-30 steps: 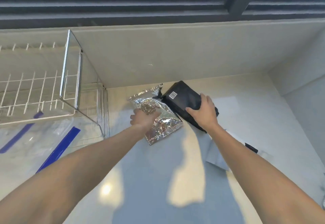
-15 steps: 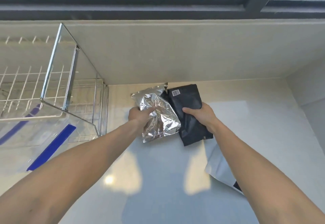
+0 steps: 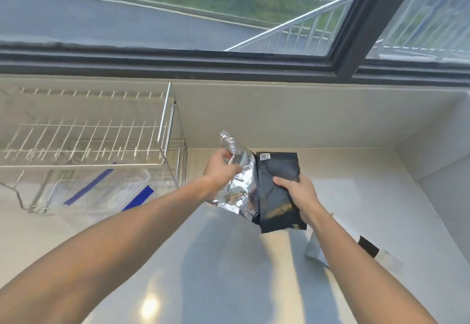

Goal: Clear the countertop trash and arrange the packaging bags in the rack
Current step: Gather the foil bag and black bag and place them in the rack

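Note:
My left hand (image 3: 220, 171) grips a crinkled silver foil bag (image 3: 240, 191) by its upper left edge. Beside it my right hand (image 3: 298, 194) holds a black packaging bag (image 3: 276, 188) with a white barcode label at its top. Both bags are lifted above the pale countertop (image 3: 229, 260) and touch side by side. The wire rack (image 3: 86, 140) stands to the left against the wall, with clear bags with blue strips (image 3: 109, 191) lying on its lower level.
A white flat bag with a black patch (image 3: 366, 247) lies on the counter under my right forearm. A wall closes the counter at the right. The window sill runs along the back above the tiled backsplash.
Both hands have raised the silver and black bags off the counter and brought them together upright. The camera has tilted up, showing more of the window and street.

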